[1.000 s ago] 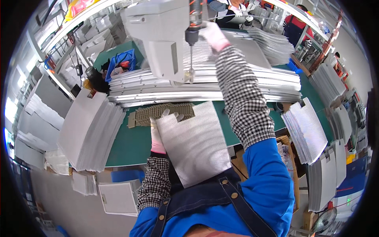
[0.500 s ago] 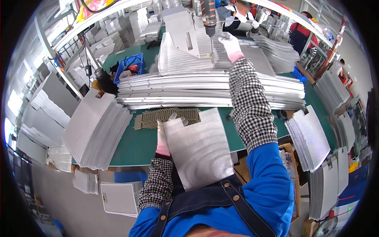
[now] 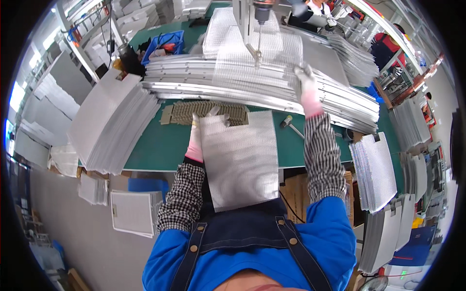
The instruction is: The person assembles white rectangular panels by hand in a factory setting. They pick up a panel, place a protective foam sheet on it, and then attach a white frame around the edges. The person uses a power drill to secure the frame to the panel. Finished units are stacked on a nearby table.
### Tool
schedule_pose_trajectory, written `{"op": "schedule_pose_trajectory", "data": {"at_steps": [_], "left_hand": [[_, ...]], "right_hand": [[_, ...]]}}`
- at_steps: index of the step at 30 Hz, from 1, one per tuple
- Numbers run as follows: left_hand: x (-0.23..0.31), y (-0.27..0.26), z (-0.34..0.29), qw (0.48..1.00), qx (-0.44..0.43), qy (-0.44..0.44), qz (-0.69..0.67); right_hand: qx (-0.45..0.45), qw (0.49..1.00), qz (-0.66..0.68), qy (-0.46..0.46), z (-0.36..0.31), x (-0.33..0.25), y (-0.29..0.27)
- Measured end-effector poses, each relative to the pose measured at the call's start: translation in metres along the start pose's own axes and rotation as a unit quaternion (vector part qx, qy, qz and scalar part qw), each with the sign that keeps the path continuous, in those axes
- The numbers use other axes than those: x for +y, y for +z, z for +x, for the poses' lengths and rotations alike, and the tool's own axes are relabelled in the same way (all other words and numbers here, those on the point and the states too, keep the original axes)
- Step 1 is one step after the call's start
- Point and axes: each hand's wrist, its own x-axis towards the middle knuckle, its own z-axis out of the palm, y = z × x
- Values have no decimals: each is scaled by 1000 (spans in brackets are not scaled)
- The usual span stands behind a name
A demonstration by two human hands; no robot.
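Observation:
A silvery metal mesh sheet (image 3: 241, 165), notched at its top edge, stands tilted against my front. My left hand (image 3: 195, 141), in a white glove with a pink cuff, grips its upper left side, the fingertips showing at the notch. Out beyond the table's near part, my gloved right hand (image 3: 307, 91) closes on the right edge of another mesh sheet (image 3: 252, 68), which is blurred and lies over long metal strips (image 3: 174, 76). Behind the first sheet's top sits a tan row of ridged pieces (image 3: 182, 113).
A hammer (image 3: 291, 127) lies on the green table (image 3: 160, 150). Mesh stacks stand at left (image 3: 104, 126) and right (image 3: 374, 172). A power screwdriver (image 3: 262, 14) hangs overhead. A blue bin (image 3: 167, 44) holds small items. A person (image 3: 318, 8) works across the table.
My right hand has come nearer and rightward, drawing a mesh sheet off the far pile and over the strips. The left hand keeps its sheet. The hammer now shows more fully.

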Motion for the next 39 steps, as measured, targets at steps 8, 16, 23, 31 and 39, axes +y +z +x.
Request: {"op": "schedule_pose_trajectory", "data": {"at_steps": [8,16,23,31,39], "left_hand": [[-2,-31,7,996,8,-13,-92],[-2,-17,8,998,28,2,-62],[-1,-11,4,999,-16,-10,-51],[0,2,1,998,-13,-3,-56],[-5,4,-4,998,45,8,-46]], "right_hand": [[-130,981,5,146,-179,32,-29],[-52,961,-132,239,-248,54,-51],[-59,954,-150,252,-251,58,-52],[-59,955,-195,216,-242,71,-59],[-169,881,-378,228,-212,20,-70]]}}
